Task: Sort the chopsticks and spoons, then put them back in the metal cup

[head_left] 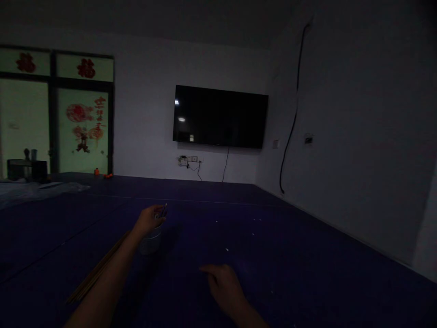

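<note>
Your right hand (223, 284), loose with index finger extended, is nearer you and right of the cylindrical container (150, 243); at its top, your left hand (149, 219) pinches a slim object (164, 210).

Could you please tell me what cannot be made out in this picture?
All in the head view:
- Small object at the left hand: too dark and small to identify.
- Inside of the grey container: hidden by that hand.
- Number of thin sticks: dim, partly behind the left forearm.
- White specks: too small to identify.
</note>
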### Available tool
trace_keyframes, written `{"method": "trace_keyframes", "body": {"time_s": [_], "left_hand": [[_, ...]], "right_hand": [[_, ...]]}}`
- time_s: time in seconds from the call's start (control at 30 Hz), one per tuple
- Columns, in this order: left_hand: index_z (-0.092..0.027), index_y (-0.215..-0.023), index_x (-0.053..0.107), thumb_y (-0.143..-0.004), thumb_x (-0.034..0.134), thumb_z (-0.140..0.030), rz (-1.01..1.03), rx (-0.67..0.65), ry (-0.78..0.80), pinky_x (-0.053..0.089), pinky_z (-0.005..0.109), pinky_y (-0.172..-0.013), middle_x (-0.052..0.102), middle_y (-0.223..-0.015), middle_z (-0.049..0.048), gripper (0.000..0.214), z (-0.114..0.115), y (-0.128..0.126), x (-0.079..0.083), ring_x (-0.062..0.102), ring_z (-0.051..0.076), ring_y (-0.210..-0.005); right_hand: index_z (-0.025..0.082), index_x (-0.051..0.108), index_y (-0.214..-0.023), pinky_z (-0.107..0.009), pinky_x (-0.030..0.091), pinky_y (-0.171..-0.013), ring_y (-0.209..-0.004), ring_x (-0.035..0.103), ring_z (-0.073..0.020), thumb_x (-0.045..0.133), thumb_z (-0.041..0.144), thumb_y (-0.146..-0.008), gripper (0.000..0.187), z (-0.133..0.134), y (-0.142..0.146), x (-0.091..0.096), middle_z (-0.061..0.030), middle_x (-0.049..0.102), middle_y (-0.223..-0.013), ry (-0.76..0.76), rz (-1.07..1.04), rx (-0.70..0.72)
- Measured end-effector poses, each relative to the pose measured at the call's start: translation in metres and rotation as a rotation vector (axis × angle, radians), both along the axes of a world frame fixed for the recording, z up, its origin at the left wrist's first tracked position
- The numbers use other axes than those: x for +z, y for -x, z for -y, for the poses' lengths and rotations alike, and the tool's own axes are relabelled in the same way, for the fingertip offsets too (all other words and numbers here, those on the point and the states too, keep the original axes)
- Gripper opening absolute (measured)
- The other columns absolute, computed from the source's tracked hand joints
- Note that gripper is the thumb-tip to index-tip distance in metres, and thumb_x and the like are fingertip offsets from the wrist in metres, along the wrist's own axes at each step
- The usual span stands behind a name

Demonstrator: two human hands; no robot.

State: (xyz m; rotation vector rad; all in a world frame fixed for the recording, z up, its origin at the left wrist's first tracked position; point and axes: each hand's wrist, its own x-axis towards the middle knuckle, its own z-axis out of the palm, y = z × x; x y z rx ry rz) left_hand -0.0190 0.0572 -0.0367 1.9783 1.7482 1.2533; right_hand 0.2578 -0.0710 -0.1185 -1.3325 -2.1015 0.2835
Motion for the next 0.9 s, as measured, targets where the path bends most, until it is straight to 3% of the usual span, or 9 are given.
{"method": "trace_keyframes", "body": {"time_s": [0.2,0.5,0.77,0.9], "left_hand": [[-0.016,-0.114,0.06,-0.06,0.062,-0.023,0.043,-0.113,-0.004,0.049,0.028,-0.084,0.07,-0.105,0.0038,0.055,-0.0065,0.0035,-0.0061,0.064,0.022,-0.099],[-0.015,-0.098,0.065,-0.065,0.053,-0.023,-0.02,-0.125,0.037,0.048,0.028,-0.08,0.072,-0.091,0.0035,0.035,-0.0031,0.0024,-0.0043,0.065,0.022,-0.094],[-0.015,-0.092,0.06,-0.066,0.048,-0.013,-0.077,-0.125,0.006,0.045,0.026,-0.079,0.069,-0.095,0.0089,0.029,-0.0026,-0.0007,-0.0026,0.063,0.02,-0.091],[-0.017,-0.09,0.058,-0.068,0.048,-0.015,-0.083,-0.134,-0.005,0.046,0.025,-0.076,0.069,-0.093,0.0069,0.024,-0.0018,0.0,-0.004,0.063,0.019,-0.09]], "right_hand": [[0.028,0.068,-0.109,-0.026,0.048,-0.079,-0.085,0.067,-0.0165,0.04,0.009,-0.079,0.045,-0.0008,0.0005,-0.003,-0.0011,0.072,-0.099,-0.009,0.025,-0.022],[0.028,0.067,-0.11,-0.027,0.047,-0.081,-0.087,0.067,-0.0176,0.042,0.009,-0.079,0.044,0.0,0.0006,-0.001,-0.0007,0.072,-0.099,-0.007,0.042,-0.012],[0.027,0.068,-0.109,-0.026,0.048,-0.079,-0.085,0.067,-0.0166,0.041,0.008,-0.079,0.045,0.0002,0.0004,0.0006,-0.0011,0.072,-0.097,0.0,0.032,-0.009],[0.027,0.068,-0.109,-0.027,0.047,-0.081,-0.087,0.067,-0.0175,0.041,0.009,-0.079,0.044,-0.0006,-0.0003,-0.0029,-0.0015,0.072,-0.099,-0.004,0.036,-0.021]]}}
